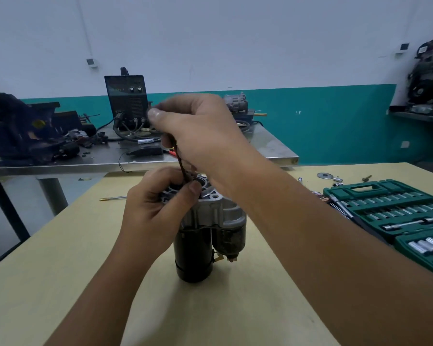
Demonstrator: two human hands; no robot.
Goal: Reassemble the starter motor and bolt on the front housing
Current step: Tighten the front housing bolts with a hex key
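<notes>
The starter motor [198,250] stands upright on the yellow table [60,270], black body down, with the silver front housing [215,208] on top. My left hand [150,206] grips the left rim of the housing, thumb on its top edge. My right hand [200,131] is raised above the housing and grips a thin dark tool [181,163], which runs down into the top of the housing. Its handle is hidden inside my fist.
A green socket set case [395,216] lies open at the right, with loose sockets and a washer [325,175] behind it. A thin rod [113,198] lies at the table's far left. Behind stands a steel bench [280,151] with a welding machine [126,101] and clutter.
</notes>
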